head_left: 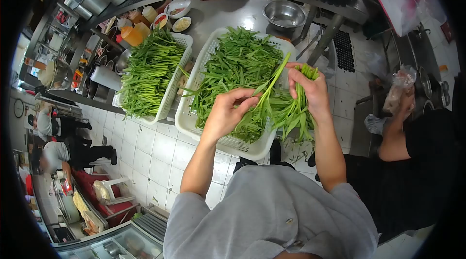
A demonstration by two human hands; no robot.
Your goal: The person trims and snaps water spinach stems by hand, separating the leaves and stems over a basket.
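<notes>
A bundle of green leafy stalks (pixel 297 108) hangs from my right hand (pixel 310 89), whose fingers wrap round the stems near their cut ends. My left hand (pixel 233 108) pinches a few leafy stems (pixel 275 77) that slant up and to the right, beside the bundle. Both hands are above the right part of a white perforated basket (pixel 183 108) full of loose leafy greens (pixel 233 60). To the left, a second white basket (pixel 171 89) holds more greens (pixel 150 74), with their stems laid side by side.
A steel bowl (pixel 284 14) stands behind the large basket. Sauce bottles (pixel 133 33) and small bowls (pixel 180 9) are at the back left. A co-worker in black (pixel 417 162) is close on the right, handling a plastic bag (pixel 402 87). Other people (pixel 73 152) are at far left.
</notes>
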